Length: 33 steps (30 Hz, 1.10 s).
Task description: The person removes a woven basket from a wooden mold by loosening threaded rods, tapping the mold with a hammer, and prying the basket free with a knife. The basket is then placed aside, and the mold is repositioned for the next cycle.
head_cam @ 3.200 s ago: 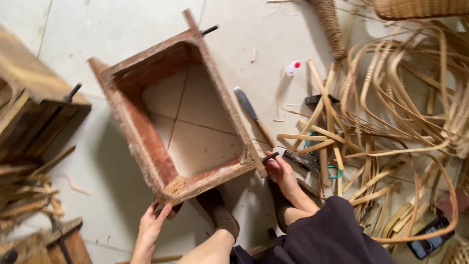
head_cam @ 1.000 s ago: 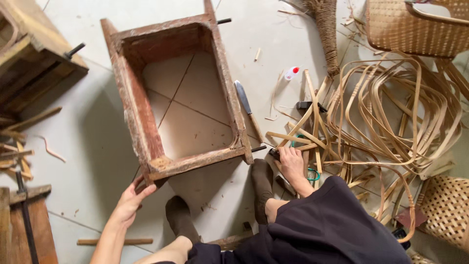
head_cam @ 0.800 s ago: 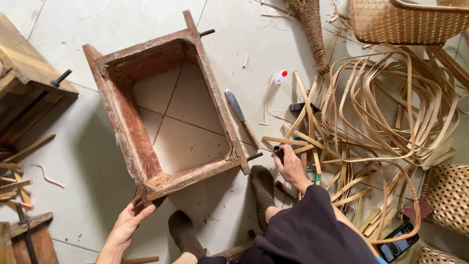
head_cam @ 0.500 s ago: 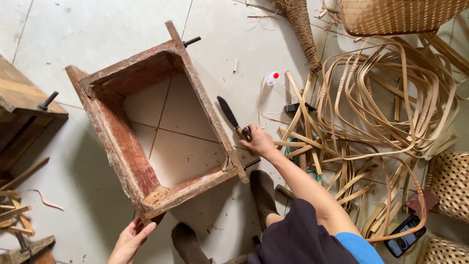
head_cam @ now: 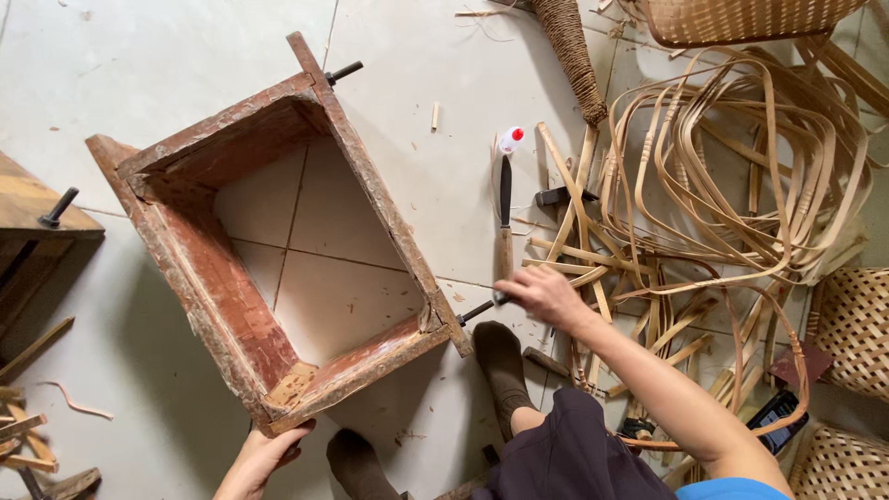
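Note:
A worn reddish wooden box frame [head_cam: 199, 278] with no bottom stands on the tiled floor, a metal bolt [head_cam: 477, 310] sticking out of its near right corner. My left hand [head_cam: 264, 456] is at the frame's near corner, fingers curled against the wood. My right hand [head_cam: 546, 296] is closed on the lower end of a knife [head_cam: 505, 213] with a wooden handle. The dark blade points away from me along the floor, just right of the frame. My feet in dark socks [head_cam: 500, 366] rest by the frame's near side.
A tangle of cane strips [head_cam: 741, 185] covers the floor on the right. A small white bottle with a red cap [head_cam: 511, 139] lies past the blade tip. Woven baskets [head_cam: 852, 324] stand at the right, a dark phone [head_cam: 778, 417] lies near my knee, and wooden furniture [head_cam: 37, 241] is at the left.
My right hand has moved from the cane strips by my knee up to the knife and closed on its handle; the knife now lies straighter. My left hand stays at the frame's corner.

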Tool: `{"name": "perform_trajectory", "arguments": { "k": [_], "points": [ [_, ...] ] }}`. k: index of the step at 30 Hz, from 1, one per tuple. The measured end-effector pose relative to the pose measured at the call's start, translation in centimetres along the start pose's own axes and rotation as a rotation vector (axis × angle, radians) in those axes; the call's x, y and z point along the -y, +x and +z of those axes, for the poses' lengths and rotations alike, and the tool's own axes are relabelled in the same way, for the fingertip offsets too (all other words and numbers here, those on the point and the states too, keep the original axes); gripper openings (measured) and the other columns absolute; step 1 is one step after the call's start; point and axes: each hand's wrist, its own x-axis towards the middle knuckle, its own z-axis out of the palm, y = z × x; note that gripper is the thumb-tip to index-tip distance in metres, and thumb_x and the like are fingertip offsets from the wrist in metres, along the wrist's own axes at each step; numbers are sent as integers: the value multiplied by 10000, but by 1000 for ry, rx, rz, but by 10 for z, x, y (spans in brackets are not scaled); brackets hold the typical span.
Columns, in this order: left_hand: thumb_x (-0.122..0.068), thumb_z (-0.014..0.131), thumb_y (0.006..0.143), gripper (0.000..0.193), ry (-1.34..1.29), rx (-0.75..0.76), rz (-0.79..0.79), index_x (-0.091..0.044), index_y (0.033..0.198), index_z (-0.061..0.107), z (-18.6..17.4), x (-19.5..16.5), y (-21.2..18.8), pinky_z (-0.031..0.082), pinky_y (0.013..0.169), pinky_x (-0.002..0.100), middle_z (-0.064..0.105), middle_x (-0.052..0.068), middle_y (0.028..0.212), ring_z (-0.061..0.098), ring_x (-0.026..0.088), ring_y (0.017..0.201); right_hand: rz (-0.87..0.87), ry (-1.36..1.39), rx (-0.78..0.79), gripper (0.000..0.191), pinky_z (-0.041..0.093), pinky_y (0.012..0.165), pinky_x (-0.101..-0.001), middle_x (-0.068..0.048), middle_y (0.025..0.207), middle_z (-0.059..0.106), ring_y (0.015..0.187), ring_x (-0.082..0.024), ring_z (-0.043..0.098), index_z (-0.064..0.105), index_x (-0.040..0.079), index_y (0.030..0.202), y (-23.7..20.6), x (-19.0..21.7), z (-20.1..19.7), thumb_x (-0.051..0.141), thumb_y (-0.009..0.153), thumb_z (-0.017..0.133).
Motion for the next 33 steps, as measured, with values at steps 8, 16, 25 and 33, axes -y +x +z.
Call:
{"name": "perform_trajectory", "arguments": {
  "k": [8, 16, 25, 33],
  "points": [
    [-294, 758, 808, 721, 122, -90, -269, -247, 1468, 472, -2, -7, -6, 529, 930, 415, 679, 2, 1349, 579, 151, 1255, -207, -37, 154, 540, 494, 790, -328, -7, 972, 668, 873, -178, 641, 569, 119, 1432, 22, 33, 33, 127, 895, 628],
    [-343, 784, 770, 850, 235, -92, -367, -272, 1505, 362, -1, -15, -6, 531, 981, 520, 620, 51, 1429, 524, 304, 1328, -107, 124, 521, 559, 532, 762, -403, -73, 951, 669, 881, -258, 667, 542, 77, 1396, 42, 29, 37, 317, 908, 674],
    [-221, 763, 791, 511, 121, -131, -79, -41, 1246, 617, 6, 11, -5, 444, 714, 357, 617, 67, 1016, 508, 200, 872, -1, 142, 875, 315, 586, 700, -331, -73, 914, 710, 805, -220, 707, 652, 133, 1242, 72, 37, 53, 275, 963, 685],
    [-184, 725, 771, 353, 77, -178, 139, 20, 1053, 675, 22, 13, -2, 478, 716, 347, 630, 43, 871, 546, 160, 804, -226, 205, 473, 313, 542, 702, -404, -130, 906, 720, 792, -288, 662, 673, 79, 1009, 88, 26, 43, 208, 749, 789]
  ]
}}
